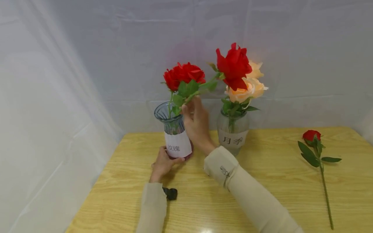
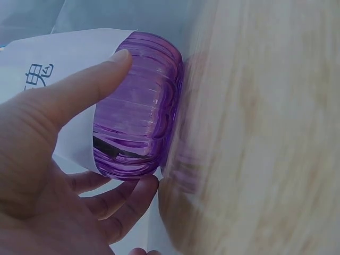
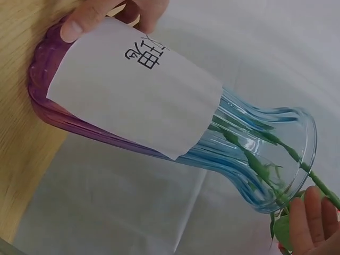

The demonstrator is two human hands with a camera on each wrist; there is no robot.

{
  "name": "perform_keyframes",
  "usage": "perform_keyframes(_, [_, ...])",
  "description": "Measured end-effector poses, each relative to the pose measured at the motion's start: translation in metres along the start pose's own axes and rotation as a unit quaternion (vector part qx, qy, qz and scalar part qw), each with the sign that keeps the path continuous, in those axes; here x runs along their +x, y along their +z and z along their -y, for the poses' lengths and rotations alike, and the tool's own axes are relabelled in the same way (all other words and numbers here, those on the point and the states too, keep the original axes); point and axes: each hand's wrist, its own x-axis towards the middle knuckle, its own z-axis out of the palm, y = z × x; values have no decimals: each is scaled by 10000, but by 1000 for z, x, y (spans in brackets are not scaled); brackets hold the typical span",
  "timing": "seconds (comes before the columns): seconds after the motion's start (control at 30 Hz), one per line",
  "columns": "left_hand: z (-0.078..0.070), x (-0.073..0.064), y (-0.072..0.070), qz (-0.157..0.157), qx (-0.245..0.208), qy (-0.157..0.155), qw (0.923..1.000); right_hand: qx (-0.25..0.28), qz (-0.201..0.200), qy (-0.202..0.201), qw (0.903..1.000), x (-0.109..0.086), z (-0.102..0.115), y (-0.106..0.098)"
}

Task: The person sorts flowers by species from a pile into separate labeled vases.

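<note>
My left hand [image 1: 164, 163] grips the base of a ribbed glass vase [image 2: 135, 114], thumb on one side and fingers on the other. The vase is blue at its flared mouth and purple at the bottom, with a white paper label [image 1: 178, 144] around it. Up by the rim, my right hand [image 1: 198, 124] pinches the leafy stem of a large red rose [image 1: 234, 66], whose bloom leans right. That stem runs down into the vase mouth in the right wrist view. Other red roses [image 1: 185, 74] stand in the same vase.
Right of my hand stands a clear vase [image 1: 222, 124] with peach-coloured roses [image 1: 243, 92] and a labelled front. A single red rose [image 1: 311, 135] lies on the wooden table [image 1: 271, 171] at the right. White sheeting [image 1: 140, 48] hangs behind.
</note>
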Motion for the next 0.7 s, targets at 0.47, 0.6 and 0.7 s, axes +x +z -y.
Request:
perform_keyframes(0.47, [-1,0,-1,63,-88,-37,9999,-1604,1470,934,9716,22,5,1])
perform_keyframes(0.6, [-2,-1,-2,60,-82,-28,9999,-2159,2082,791,9507,28,5,1])
perform_keyframes(0.7, [-2,-1,-2,67,-119,-24,9999,-2600,2492,738,9300,30,4,3])
